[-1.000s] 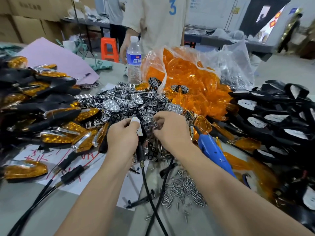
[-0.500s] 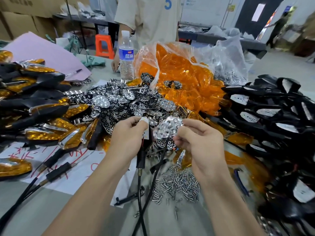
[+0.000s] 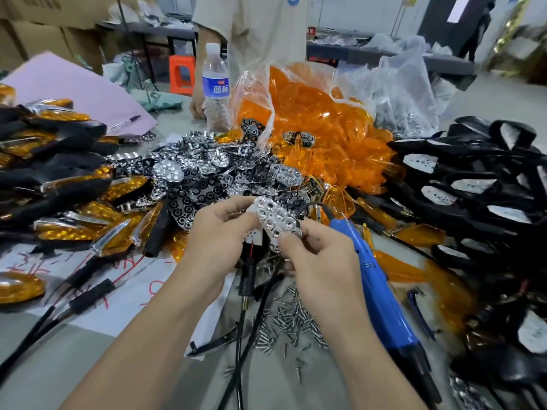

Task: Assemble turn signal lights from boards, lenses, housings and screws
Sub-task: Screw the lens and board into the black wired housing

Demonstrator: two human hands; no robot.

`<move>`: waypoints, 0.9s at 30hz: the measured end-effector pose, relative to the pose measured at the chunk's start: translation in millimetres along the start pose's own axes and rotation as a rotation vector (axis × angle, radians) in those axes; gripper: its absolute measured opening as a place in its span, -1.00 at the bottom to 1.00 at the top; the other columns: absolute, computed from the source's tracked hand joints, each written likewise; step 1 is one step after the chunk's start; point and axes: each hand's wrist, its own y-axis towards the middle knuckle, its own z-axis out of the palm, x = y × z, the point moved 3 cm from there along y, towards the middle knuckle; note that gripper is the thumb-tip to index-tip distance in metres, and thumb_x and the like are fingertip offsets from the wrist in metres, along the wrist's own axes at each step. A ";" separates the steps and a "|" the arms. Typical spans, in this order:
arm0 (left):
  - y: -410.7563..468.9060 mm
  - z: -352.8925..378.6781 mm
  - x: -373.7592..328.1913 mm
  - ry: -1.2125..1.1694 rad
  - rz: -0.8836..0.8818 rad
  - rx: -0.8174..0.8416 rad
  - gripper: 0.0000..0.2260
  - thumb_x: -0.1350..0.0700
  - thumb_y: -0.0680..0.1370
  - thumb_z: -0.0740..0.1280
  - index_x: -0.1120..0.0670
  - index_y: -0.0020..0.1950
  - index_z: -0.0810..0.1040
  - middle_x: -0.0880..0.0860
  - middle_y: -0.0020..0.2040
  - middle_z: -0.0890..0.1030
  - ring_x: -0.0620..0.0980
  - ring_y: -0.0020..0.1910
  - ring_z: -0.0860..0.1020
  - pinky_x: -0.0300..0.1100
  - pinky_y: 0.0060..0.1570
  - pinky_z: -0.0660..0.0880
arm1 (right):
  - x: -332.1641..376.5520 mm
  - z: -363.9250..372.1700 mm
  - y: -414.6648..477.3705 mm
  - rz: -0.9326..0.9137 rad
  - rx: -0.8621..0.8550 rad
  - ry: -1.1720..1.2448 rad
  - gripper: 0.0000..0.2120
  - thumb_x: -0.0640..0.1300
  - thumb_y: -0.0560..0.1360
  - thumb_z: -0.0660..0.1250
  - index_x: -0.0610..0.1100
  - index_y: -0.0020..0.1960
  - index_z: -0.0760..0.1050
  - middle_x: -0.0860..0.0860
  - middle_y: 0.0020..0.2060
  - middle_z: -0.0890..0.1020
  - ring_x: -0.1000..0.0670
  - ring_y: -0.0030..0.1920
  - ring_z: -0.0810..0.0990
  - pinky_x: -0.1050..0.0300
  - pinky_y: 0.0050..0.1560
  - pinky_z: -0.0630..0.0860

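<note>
The right hand [image 3: 322, 261], a second ago buried in the far heap of chrome reflector plates [image 3: 207, 173], now pinches one silver honeycomb plate [image 3: 276, 218], lifted clear and brought left against the white circuit board [image 3: 254, 236] in the left hand [image 3: 216, 241].

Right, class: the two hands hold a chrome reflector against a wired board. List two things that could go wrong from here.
1. The right hand only pinches the chrome reflector by its edge; it may slip or seat crooked on the board in the left hand.
2. The thin red wire under the board could get trapped or tugged loose.
</note>
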 end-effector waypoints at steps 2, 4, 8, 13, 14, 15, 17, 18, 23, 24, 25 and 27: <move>-1.3 -0.2 0.0 -0.023 -0.004 0.013 -0.84 0.12 0.44 0.45 -0.11 -0.06 0.76 0.05 -0.14 0.73 0.07 -0.22 0.63 0.00 -0.25 0.60 | 1.8 -4.1 1.3 0.036 -0.010 0.105 -0.58 0.13 0.48 0.34 -0.24 -0.19 0.39 -0.21 -0.36 0.39 -0.08 -0.34 0.38 -0.19 -0.31 0.43; -3.7 0.7 0.7 -0.057 -0.021 0.038 -0.80 0.24 0.57 0.38 -0.01 -0.07 0.76 0.11 -0.20 0.73 0.04 -0.31 0.65 -0.12 -0.40 0.57 | 2.4 -9.4 2.6 0.070 -0.025 0.228 -0.59 0.02 0.56 0.38 -0.23 -0.27 0.33 -0.11 -0.36 0.28 -0.03 -0.32 0.26 0.03 -0.34 0.24; -7.1 1.8 -5.5 -0.124 -0.060 0.064 -0.71 0.33 0.58 0.29 0.05 -0.08 0.76 0.18 -0.18 0.73 0.07 -0.25 0.70 -0.12 -0.38 0.58 | 1.7 -12.1 5.6 0.057 -0.019 0.357 -0.56 -0.19 0.60 0.40 -0.08 -0.43 0.41 0.03 -0.36 0.35 0.06 -0.29 0.31 0.28 -0.28 0.26; -11.1 1.3 -13.1 -0.172 -0.091 0.056 -0.71 0.35 0.56 0.30 0.05 -0.13 0.75 0.08 -0.30 0.68 -0.01 -0.42 0.60 -0.22 -0.50 0.49 | -0.4 -2.7 0.7 0.144 0.047 0.546 -0.69 -0.26 0.61 0.37 -0.10 -0.31 0.58 -0.06 -0.38 0.40 0.05 -0.38 0.35 0.24 -0.40 0.32; -11.1 1.2 -13.2 -0.174 -0.092 0.045 -0.70 0.34 0.56 0.30 0.04 -0.15 0.75 0.05 -0.33 0.66 -0.03 -0.45 0.57 -0.24 -0.51 0.47 | -0.8 -0.7 -1.1 0.166 0.049 0.563 -0.73 -0.27 0.61 0.37 -0.09 -0.25 0.62 -0.05 -0.38 0.43 0.06 -0.39 0.39 0.26 -0.42 0.34; -10.9 1.1 -13.0 -0.178 -0.095 0.034 -0.70 0.34 0.55 0.31 0.03 -0.16 0.75 0.03 -0.35 0.64 -0.04 -0.47 0.54 -0.25 -0.51 0.45 | -1.0 2.2 -2.2 0.184 0.054 0.582 -0.75 -0.28 0.60 0.38 -0.08 -0.23 0.63 -0.04 -0.38 0.46 0.05 -0.39 0.43 0.27 -0.44 0.35; -10.4 0.9 -13.2 -0.200 -0.103 0.027 -0.69 0.35 0.55 0.30 0.04 -0.16 0.75 0.02 -0.37 0.63 -0.04 -0.50 0.52 -0.26 -0.51 0.44 | -0.5 6.5 -3.8 0.209 0.072 0.627 -0.70 -0.29 0.60 0.38 -0.03 -0.26 0.63 -0.04 -0.38 0.51 0.02 -0.39 0.50 0.25 -0.45 0.39; -10.3 1.2 -13.5 -0.216 -0.108 0.032 -0.69 0.36 0.55 0.28 0.04 -0.16 0.75 0.03 -0.36 0.63 -0.04 -0.50 0.52 -0.26 -0.51 0.44 | 0.3 7.5 -4.1 0.218 0.079 0.635 -0.67 -0.30 0.60 0.37 -0.02 -0.29 0.62 -0.04 -0.38 0.53 0.00 -0.39 0.53 0.24 -0.44 0.41; -12.4 3.2 -16.0 -0.250 -0.124 0.057 -0.67 0.35 0.55 0.25 0.04 -0.18 0.75 0.05 -0.32 0.66 -0.04 -0.47 0.57 -0.23 -0.51 0.48 | -0.2 5.3 -3.6 0.247 0.071 0.639 -0.76 -0.30 0.60 0.36 -0.13 -0.23 0.51 -0.15 -0.31 0.63 -0.06 -0.38 0.57 0.21 -0.43 0.48; -12.6 3.0 -16.5 -0.247 -0.123 0.055 -0.67 0.33 0.55 0.26 0.03 -0.19 0.75 0.06 -0.30 0.67 -0.04 -0.45 0.58 -0.22 -0.50 0.50 | -1.0 4.5 -3.3 0.248 0.067 0.629 -0.77 -0.30 0.60 0.36 -0.14 -0.21 0.51 -0.14 -0.31 0.64 -0.06 -0.37 0.57 0.22 -0.43 0.48; -12.7 2.5 -17.1 -0.249 -0.123 0.049 -0.68 0.31 0.57 0.27 0.03 -0.20 0.75 0.06 -0.29 0.68 -0.04 -0.43 0.59 -0.21 -0.49 0.51 | -1.9 4.2 -2.8 0.248 0.063 0.623 -0.78 -0.30 0.60 0.37 -0.15 -0.21 0.50 -0.14 -0.32 0.64 -0.06 -0.37 0.57 0.22 -0.43 0.47; -12.7 1.0 -17.8 -0.255 -0.129 0.039 -0.70 0.27 0.60 0.29 0.04 -0.21 0.74 0.06 -0.29 0.68 -0.05 -0.42 0.60 -0.23 -0.47 0.52 | -2.7 3.9 -2.6 0.249 0.057 0.618 -0.76 -0.30 0.60 0.38 -0.13 -0.23 0.51 -0.16 -0.32 0.62 -0.07 -0.36 0.57 0.22 -0.42 0.48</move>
